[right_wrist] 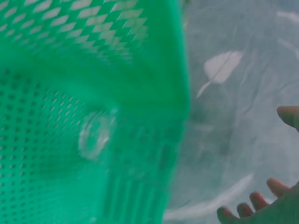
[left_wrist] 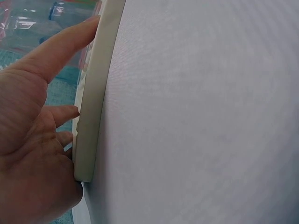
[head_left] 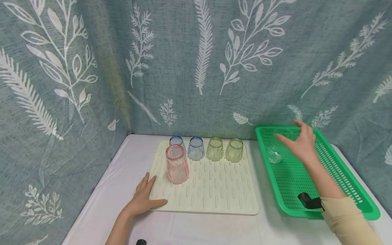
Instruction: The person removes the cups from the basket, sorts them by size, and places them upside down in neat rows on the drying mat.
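Note:
My left hand point(head_left: 143, 199) rests at the front left corner of a cream drying mat point(head_left: 214, 194), fingers spread. In the left wrist view its thumb point(left_wrist: 60, 49) lies along the mat's edge point(left_wrist: 96, 93). A clear glass point(head_left: 275, 156) stands at the far left of a green basket point(head_left: 277, 190). Above that glass hovers my right hand point(head_left: 301, 143), thumb and fingers parted, holding nothing. On the mat a tall pink glass point(head_left: 177, 170) stands nearest my left hand. Behind it are two blue glasses point(head_left: 196, 149) and two green glasses point(head_left: 215, 149) in a row.
A blue-grey curtain point(head_left: 183, 68) with white leaf prints hangs behind and on both sides. White cloth point(head_left: 214, 228) covers the table around the mat. The basket's raised rim point(head_left: 266, 170) stands just right of the mat.

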